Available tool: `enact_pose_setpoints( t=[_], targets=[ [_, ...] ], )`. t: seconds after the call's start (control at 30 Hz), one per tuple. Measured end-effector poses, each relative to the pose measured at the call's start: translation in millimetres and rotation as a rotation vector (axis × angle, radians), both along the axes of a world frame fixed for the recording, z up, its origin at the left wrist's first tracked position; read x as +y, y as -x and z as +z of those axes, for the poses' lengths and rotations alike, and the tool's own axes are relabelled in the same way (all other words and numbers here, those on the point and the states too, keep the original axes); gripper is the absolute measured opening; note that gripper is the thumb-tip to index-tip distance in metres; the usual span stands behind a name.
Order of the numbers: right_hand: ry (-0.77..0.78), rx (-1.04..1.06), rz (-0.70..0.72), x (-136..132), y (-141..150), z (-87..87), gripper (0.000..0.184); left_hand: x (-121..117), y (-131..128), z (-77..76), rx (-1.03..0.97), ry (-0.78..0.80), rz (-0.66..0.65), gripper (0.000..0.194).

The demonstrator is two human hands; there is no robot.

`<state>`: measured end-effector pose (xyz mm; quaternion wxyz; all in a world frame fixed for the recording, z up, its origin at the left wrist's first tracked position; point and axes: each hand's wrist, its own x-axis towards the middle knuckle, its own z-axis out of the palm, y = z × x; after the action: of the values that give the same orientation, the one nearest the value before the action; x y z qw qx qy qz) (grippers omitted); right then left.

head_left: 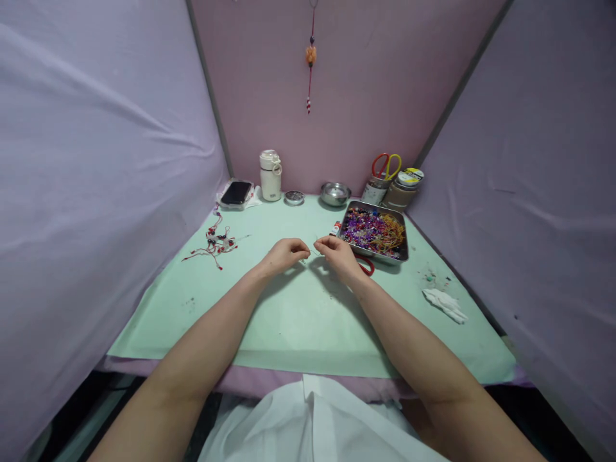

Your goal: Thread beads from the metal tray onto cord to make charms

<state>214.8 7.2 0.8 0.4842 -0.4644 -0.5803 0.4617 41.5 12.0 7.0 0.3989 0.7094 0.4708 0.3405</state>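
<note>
Over the middle of the pale green table covering, my left hand (287, 255) and my right hand (335, 251) face each other with only a small gap between them. Both are closed in a pinch, thumb against fingers. A thin, light thread (314, 252) shows faintly between the fingertips; its ends are hidden in the fingers. Red-handled scissors (366, 265) lie partly behind my right wrist. Close to the right hand stands a metal tray (397, 262) filled with purple beads (362, 228) and yellow-orange cords (389, 236).
Finished-looking beaded red cords (220, 242) lie at left. Along the back stand a phone (237, 192), a white bottle (270, 176), a round tin (294, 197), a steel bowl (335, 194) and jars with scissors (386, 167). A white cloth (444, 305) lies right; a beaded pendant (310, 56) hangs behind.
</note>
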Motion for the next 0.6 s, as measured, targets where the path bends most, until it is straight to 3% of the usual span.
enact_pose_setpoints(
  t=[0.17, 0.5, 0.6],
  targets=[
    [0.036, -0.036, 0.082, -0.4, 0.0, -2.6, 0.026, -1.6, -2.4, 0.9, -0.001, -0.039, 0.011, 0.014],
    [0.09, 0.039, 0.059, 2.7, 1.7, -7.8, 0.026, 1.5, -2.0, -4.8, 0.006, -0.049, 0.006, 0.015],
    [0.018, 0.039, -0.001, 1.7, 2.5, -5.2, 0.023, 1.8, -2.0, -4.9, 0.074, -0.075, 0.019, 0.017]
  ],
)
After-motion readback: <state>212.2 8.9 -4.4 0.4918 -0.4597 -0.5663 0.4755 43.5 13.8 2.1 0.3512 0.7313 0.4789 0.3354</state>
